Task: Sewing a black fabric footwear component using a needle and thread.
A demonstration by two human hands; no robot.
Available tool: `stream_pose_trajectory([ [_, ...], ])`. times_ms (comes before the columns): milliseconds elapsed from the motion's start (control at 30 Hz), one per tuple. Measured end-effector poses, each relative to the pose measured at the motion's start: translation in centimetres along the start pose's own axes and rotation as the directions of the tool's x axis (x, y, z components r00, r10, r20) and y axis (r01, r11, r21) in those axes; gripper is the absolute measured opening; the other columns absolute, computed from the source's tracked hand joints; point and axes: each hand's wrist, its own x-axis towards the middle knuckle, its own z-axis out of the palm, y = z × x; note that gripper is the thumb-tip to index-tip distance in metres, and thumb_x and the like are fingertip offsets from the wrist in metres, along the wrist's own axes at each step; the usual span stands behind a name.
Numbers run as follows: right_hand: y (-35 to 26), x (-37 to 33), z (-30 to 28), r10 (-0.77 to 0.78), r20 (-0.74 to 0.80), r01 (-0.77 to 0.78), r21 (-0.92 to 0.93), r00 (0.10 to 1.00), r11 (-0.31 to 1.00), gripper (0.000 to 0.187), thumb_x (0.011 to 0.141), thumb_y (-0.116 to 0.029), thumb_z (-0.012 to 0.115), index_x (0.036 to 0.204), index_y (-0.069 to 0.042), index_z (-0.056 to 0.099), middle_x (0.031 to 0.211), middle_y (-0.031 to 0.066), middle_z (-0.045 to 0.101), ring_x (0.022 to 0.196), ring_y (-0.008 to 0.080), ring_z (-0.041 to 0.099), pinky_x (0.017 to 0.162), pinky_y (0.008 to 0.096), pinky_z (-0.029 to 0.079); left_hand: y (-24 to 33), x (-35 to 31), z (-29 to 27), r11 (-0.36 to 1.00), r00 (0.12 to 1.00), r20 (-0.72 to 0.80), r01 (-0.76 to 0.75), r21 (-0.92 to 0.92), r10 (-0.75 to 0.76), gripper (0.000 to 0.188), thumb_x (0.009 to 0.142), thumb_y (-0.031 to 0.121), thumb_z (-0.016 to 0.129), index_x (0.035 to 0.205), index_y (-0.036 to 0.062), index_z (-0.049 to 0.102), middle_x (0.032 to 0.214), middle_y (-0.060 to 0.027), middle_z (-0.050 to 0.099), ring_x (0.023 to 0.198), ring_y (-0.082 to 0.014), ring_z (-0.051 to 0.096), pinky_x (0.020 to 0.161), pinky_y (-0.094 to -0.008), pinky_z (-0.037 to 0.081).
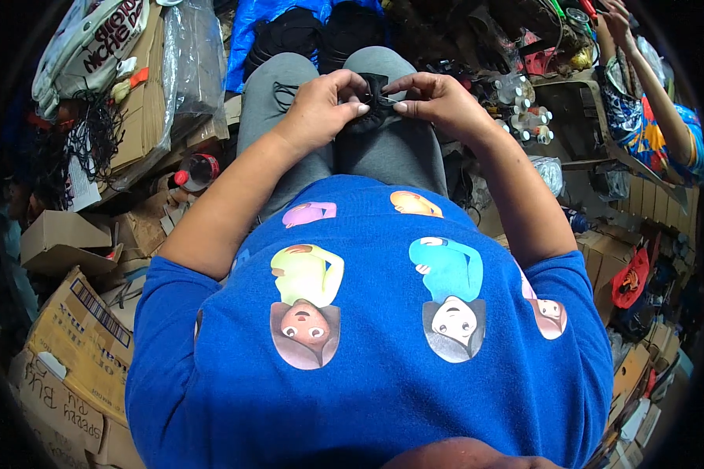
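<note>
Above my lap, both hands hold a small gathered black cloth piece (375,117), perhaps a pouch. My left hand (325,105) pinches its left side between thumb and fingers. On the opposite side, my right hand (440,103) is also closed in a pinch. A thin pale line, maybe a needle or thread, shows between the fingertips; it is too small to make out. A loop of black cord (284,95) lies on my left thigh, near my left hand. Beyond my knees are stacks of round black pieces (285,35) on blue plastic sheeting (242,39).
Flattened cardboard (145,117), tangled black cords (98,133) and a red-capped bottle (199,170) lie to the left. Cardboard boxes (66,242) are lower left. Several small clear bottles (524,117) stand right of my knees. Another person's arm (657,94) reaches in at far right.
</note>
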Motion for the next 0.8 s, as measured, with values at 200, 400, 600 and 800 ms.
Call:
stream_pose_trajectory([
  [200, -2.0, 1.1, 0.1, -0.07, -0.023, 0.063, -0.233, 0.997, 0.97, 0.014, 0.078, -0.009, 0.07, 0.089, -0.002, 0.063, 0.079, -0.0015, 0.062, 0.074, 0.0054, 0.055, 0.069, 0.0203, 0.044, 0.4, 1.3, 0.2, 0.99, 0.993, 0.095, -0.082, 0.118, 0.071, 0.015, 0.076, 0.003, 0.065, 0.09, -0.0001, 0.061, 0.08, -0.0053, 0.062, 0.077, -0.0133, 0.057, 0.072, -0.0267, 0.047],
  [400, -1.3, 0.6, -2.0, -0.065, -0.019, 0.059, -0.217, 0.998, 0.974, 0.014, 0.077, -0.013, 0.072, 0.076, -0.005, 0.06, 0.069, -0.0033, 0.057, 0.068, 0.0049, 0.05, 0.063, 0.0209, 0.04, 1.5, 0.7, -3.3, 0.824, 0.949, 0.157, -0.316, 0.471, 0.274, 0.009, 0.076, 0.01, 0.066, 0.081, 0.0029, 0.064, 0.077, -0.0108, 0.062, 0.08, -0.0216, 0.056, 0.073, -0.0339, 0.044],
  [600, 1.4, -1.6, -0.4, -0.134, -0.11, 0.14, 0.044, 0.985, 0.989, 0.016, 0.077, -0.013, 0.073, 0.086, -0.005, 0.062, 0.088, -0.0041, 0.052, 0.074, 0.0036, 0.047, 0.067, 0.0196, 0.04, 2.3, -0.3, -2.7, 0.914, 0.984, 0.133, -0.159, 0.373, 0.116, 0.013, 0.08, 0.009, 0.061, 0.092, 0.0025, 0.061, 0.077, -0.0127, 0.062, 0.074, -0.0225, 0.059, 0.069, -0.0328, 0.045],
  [800, 1.5, -5.3, -1.7, -0.078, -0.168, 0.08, 0.005, 0.983, 0.997, 0.016, 0.077, -0.015, 0.072, 0.084, -0.002, 0.064, 0.081, -0.0014, 0.049, 0.076, 0.0067, 0.049, 0.067, 0.022, 0.041, 1.8, 0.4, -1.9, 0.877, 0.953, 0.173, -0.297, 0.377, 0.248, 0.013, 0.083, 0.007, 0.055, 0.095, 0.0027, 0.061, 0.083, -0.0153, 0.064, 0.076, -0.0281, 0.062, 0.069, -0.0358, 0.047],
])
